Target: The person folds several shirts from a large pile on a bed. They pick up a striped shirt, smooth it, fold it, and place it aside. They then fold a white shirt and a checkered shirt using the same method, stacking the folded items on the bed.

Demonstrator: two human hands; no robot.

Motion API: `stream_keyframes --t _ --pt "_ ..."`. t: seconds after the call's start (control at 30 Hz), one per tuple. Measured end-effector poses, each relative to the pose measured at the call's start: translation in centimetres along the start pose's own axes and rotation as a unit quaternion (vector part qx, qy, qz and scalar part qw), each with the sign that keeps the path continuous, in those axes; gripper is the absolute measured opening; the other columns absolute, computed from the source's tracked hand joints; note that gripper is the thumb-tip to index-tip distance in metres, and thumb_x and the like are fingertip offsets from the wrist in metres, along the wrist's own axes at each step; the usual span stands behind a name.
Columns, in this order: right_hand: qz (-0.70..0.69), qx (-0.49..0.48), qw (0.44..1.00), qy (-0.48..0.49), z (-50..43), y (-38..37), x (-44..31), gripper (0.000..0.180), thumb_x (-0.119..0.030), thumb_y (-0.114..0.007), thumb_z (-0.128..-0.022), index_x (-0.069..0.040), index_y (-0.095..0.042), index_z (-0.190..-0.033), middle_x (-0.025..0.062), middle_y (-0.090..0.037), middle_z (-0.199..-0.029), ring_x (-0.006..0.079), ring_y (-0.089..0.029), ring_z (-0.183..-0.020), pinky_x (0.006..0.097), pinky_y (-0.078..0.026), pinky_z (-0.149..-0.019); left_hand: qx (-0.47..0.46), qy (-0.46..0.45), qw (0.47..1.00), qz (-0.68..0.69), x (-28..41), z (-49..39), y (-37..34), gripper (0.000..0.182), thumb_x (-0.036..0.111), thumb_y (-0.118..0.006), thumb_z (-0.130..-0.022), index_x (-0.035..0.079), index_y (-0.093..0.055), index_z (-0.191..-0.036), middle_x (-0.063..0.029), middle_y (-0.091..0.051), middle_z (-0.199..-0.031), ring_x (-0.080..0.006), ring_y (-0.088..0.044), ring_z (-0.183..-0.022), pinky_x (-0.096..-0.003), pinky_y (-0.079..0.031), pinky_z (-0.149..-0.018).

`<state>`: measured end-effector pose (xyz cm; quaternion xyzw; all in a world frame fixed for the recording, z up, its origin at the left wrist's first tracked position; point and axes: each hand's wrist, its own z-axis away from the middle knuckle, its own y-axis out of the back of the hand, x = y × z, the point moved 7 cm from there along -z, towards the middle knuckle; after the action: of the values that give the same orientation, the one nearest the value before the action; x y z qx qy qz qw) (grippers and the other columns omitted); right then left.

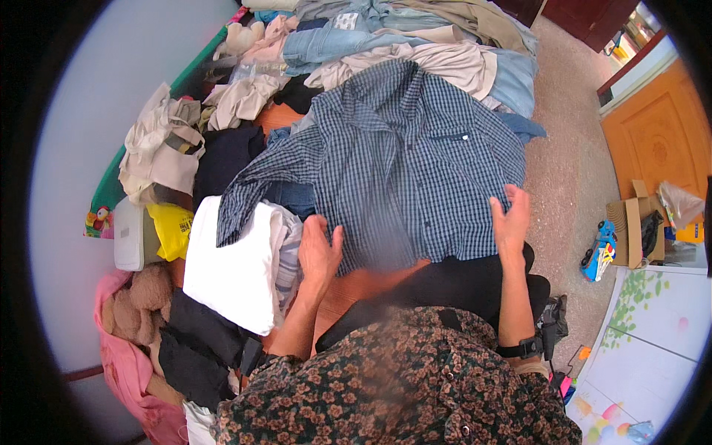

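A blue-and-white checked button shirt [361, 161] lies spread out in front of me, its collar at the far end. It has a chest pocket with a dark trim and a small white tag. One sleeve reaches left over a folded white garment [233, 267]. My left hand [321, 250], thumb apart from the fingers, is by the shirt's lower left edge, beside a striped folded cloth [286, 250]. At the shirt's lower right edge is my right hand [512, 217], also with thumb and fingers spread. Neither hand holds any cloth. A blurred patch covers the shirt's lower middle.
Piled jeans and trousers [356, 47] lie beyond the shirt. Left are beige garments [167, 150], a yellow plastic bag [169, 228], black folded clothes [200, 339] and a brown plush toy [150, 289]. On the floor at right are a blue toy truck [599, 250] and a cardboard box [634, 228].
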<state>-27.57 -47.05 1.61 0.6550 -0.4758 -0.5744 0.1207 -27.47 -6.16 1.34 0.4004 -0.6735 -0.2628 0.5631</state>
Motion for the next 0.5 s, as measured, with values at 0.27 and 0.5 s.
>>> stream_keyframes --t 0.27,0.5 --pt "-0.155 -0.186 0.970 0.032 0.3 -8.0 -6.0 0.019 -0.004 -0.065 -0.080 0.002 -0.061 -0.097 0.0160 -0.063 -0.091 0.0279 -0.064 -0.082 0.0363 -0.051 -0.075 0.038 -0.106 0.986 0.124 7.1 -22.4 -5.1 0.016 0.016 -0.065 -0.086 0.001 -0.064 -0.092 -0.0125 -0.067 -0.078 -0.0223 -0.065 -0.069 -0.0328 -0.050 -0.064" --pt "-0.164 -0.252 0.951 0.064 -1.4 -10.8 -9.8 0.023 -0.009 -0.063 -0.084 0.000 -0.062 -0.105 0.0161 -0.062 -0.100 0.0269 -0.062 -0.089 0.0353 -0.050 -0.081 -0.079 -0.018 0.982 -0.170 4.6 -33.8 -9.8 0.034 0.030 -0.075 -0.076 0.005 -0.066 -0.097 -0.0190 -0.067 -0.100 -0.0367 -0.065 -0.090 -0.0472 -0.053 -0.076"
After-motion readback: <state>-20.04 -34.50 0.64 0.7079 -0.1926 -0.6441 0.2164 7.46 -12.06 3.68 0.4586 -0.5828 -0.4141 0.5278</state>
